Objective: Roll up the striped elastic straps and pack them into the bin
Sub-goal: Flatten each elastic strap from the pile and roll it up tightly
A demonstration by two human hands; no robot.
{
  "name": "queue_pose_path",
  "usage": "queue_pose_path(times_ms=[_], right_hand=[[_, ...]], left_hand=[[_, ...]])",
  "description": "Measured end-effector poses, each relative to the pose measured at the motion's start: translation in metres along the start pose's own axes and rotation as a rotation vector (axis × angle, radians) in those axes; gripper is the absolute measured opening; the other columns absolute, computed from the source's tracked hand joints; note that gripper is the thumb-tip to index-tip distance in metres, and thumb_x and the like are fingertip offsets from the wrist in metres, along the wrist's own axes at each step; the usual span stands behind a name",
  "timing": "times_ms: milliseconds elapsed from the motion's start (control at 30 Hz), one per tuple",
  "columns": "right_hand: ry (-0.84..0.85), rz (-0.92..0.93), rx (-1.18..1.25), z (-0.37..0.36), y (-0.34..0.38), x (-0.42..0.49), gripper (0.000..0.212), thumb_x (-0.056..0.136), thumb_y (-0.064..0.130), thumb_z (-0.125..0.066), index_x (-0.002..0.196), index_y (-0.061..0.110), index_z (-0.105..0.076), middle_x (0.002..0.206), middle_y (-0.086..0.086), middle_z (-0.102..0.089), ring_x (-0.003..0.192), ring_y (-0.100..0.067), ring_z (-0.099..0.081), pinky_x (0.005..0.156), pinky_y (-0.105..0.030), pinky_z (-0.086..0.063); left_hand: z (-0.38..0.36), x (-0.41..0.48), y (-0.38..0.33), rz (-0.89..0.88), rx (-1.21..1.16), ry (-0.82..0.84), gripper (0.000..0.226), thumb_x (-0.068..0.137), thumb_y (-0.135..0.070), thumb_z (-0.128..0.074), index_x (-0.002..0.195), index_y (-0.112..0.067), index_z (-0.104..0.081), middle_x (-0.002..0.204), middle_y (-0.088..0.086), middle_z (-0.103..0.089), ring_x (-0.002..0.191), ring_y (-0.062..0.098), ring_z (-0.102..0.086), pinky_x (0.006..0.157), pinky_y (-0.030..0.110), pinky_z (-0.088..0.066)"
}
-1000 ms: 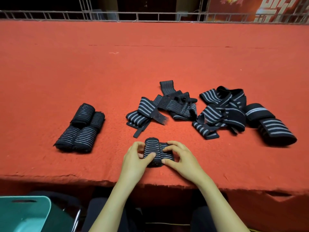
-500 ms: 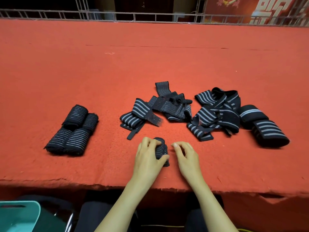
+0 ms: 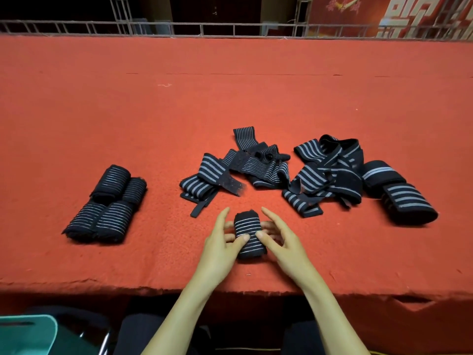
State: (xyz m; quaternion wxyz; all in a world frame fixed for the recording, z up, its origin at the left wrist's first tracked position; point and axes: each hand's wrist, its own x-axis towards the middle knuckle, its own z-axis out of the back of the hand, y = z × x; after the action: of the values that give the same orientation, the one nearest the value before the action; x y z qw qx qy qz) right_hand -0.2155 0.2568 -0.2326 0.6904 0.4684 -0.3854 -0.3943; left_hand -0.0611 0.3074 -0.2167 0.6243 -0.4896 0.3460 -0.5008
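**Item:** rolled strap, black with pale cross-stripes, fully wound. It lies on the red worktop near the front edge, long axis pointing away from the person.

**Held by:** left grip and right grip, bare hands flanking the roll. Thumbs press on its top, middle fingers curl against its sides, forefingers are lifted and straight. The hold is narrow, both on the one roll.

**Step in hand, as judged:** winding of this piece is done, and it is being squared and pressed tight.

**Next move calls for:** one hand pinning the tail end so the elastic does not spring open. The roll can then go left to the finished rolls, four in a block, or down to the teal bin. Only a corner of the bin shows below the worktop edge.

**Outstanding:** loose straps just beyond the hands, tangled straps to their right, and two wide rolls at far right.

**Change against half a second before:** the left grip then covered the roll alone, with the right beside it and off. Now both hold it and its stripes show. The other stock is unmoved.
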Motion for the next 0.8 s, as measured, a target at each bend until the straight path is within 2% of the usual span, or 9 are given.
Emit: queue_pose_path(times_ms=[100, 200, 300, 433, 467, 567, 633, 733, 800], right_hand=[[-0.033, 0.151, -0.050, -0.001, 0.000, -0.004, 0.068, 0.091, 0.002, -0.057, 0.139, 0.046, -0.039, 0.136, 0.017, -0.053, 0.126, -0.001, -0.049, 0.103, -0.013, -0.036], [-0.037, 0.261, -0.222, -0.003, -0.001, -0.005, 0.073, 0.090, -0.001, -0.056, 0.141, 0.048, -0.035, 0.141, 0.035, -0.039, 0.132, 0.003, -0.040, 0.106, -0.010, -0.028], [0.008, 0.237, -0.251, -0.005, 0.000, -0.005, 0.069, 0.093, 0.005, -0.057, 0.143, 0.043, -0.030, 0.140, 0.038, -0.035, 0.132, 0.008, -0.037, 0.107, -0.010, -0.029], [0.012, 0.227, -0.334, -0.010, -0.003, -0.001, 0.067, 0.094, 0.019, -0.058, 0.143, 0.051, -0.026, 0.145, 0.028, -0.034, 0.133, 0.009, -0.034, 0.106, -0.010, -0.029], [0.009, 0.220, -0.347, -0.011, -0.003, 0.000, 0.067, 0.093, 0.020, -0.058, 0.142, 0.052, -0.025, 0.146, 0.027, -0.035, 0.133, 0.009, -0.035, 0.107, -0.013, -0.030], [-0.019, 0.192, -0.364, -0.011, -0.004, 0.005, 0.066, 0.092, 0.019, -0.059, 0.143, 0.049, -0.029, 0.145, 0.022, -0.041, 0.131, 0.004, -0.041, 0.107, -0.021, -0.037], [-0.028, 0.181, -0.352, -0.012, -0.003, 0.007, 0.067, 0.091, 0.018, -0.060, 0.141, 0.052, -0.030, 0.143, 0.022, -0.043, 0.128, 0.001, -0.045, 0.106, -0.021, -0.038], [-0.025, 0.184, -0.266, -0.014, -0.001, 0.006, 0.070, 0.091, 0.012, -0.062, 0.136, 0.057, -0.032, 0.139, 0.023, -0.045, 0.120, 0.001, -0.051, 0.099, -0.014, -0.040], [-0.013, 0.176, -0.209, -0.013, 0.001, 0.006, 0.073, 0.090, 0.009, -0.063, 0.135, 0.057, -0.032, 0.137, 0.024, -0.042, 0.111, -0.001, -0.057, 0.096, -0.017, -0.045]], left_hand=[[-0.002, -0.003, 0.001, -0.296, 0.118, -0.062, 0.063, 0.088, -0.001, -0.058, 0.142, -0.025, -0.036, 0.129, -0.003, -0.048, 0.113, 0.002, -0.053, 0.093, 0.021, -0.046], [-0.005, -0.003, 0.012, -0.499, 0.300, -0.089, 0.054, 0.088, -0.008, -0.053, 0.139, -0.019, -0.042, 0.131, -0.001, -0.046, 0.124, 0.005, -0.043, 0.106, 0.024, -0.035], [-0.004, -0.001, 0.017, -0.483, 0.377, -0.064, 0.051, 0.091, -0.021, -0.047, 0.142, -0.023, -0.038, 0.140, -0.002, -0.042, 0.131, 0.007, -0.038, 0.111, 0.021, -0.028], [-0.001, 0.006, 0.013, -0.446, 0.398, 0.016, 0.055, 0.091, -0.008, -0.052, 0.141, -0.023, -0.037, 0.140, -0.010, -0.036, 0.131, 0.001, -0.033, 0.108, 0.007, -0.020], [0.000, 0.008, 0.011, -0.445, 0.379, 0.032, 0.054, 0.090, -0.007, -0.052, 0.140, -0.022, -0.038, 0.138, -0.011, -0.037, 0.130, 0.002, -0.034, 0.108, 0.008, -0.022], [0.005, 0.018, 0.010, -0.421, 0.320, 0.082, 0.048, 0.088, -0.006, -0.053, 0.134, -0.018, -0.046, 0.133, -0.007, -0.047, 0.124, 0.009, -0.046, 0.106, 0.028, -0.037], [0.010, 0.023, 0.009, -0.375, 0.263, 0.124, 0.044, 0.088, -0.005, -0.055, 0.127, -0.022, -0.047, 0.129, -0.004, -0.054, 0.117, 0.014, -0.055, 0.102, 0.035, -0.043], [0.014, 0.020, 0.004, -0.314, 0.126, 0.153, 0.044, 0.088, 0.001, -0.055, 0.119, -0.030, -0.048, 0.123, -0.004, -0.058, 0.114, 0.008, -0.057, 0.099, 0.030, -0.046], [0.015, 0.018, 0.002, -0.290, 0.063, 0.157, 0.046, 0.087, 0.004, -0.055, 0.119, -0.028, -0.048, 0.121, -0.009, -0.058, 0.115, 0.004, -0.054, 0.097, 0.026, -0.045]])
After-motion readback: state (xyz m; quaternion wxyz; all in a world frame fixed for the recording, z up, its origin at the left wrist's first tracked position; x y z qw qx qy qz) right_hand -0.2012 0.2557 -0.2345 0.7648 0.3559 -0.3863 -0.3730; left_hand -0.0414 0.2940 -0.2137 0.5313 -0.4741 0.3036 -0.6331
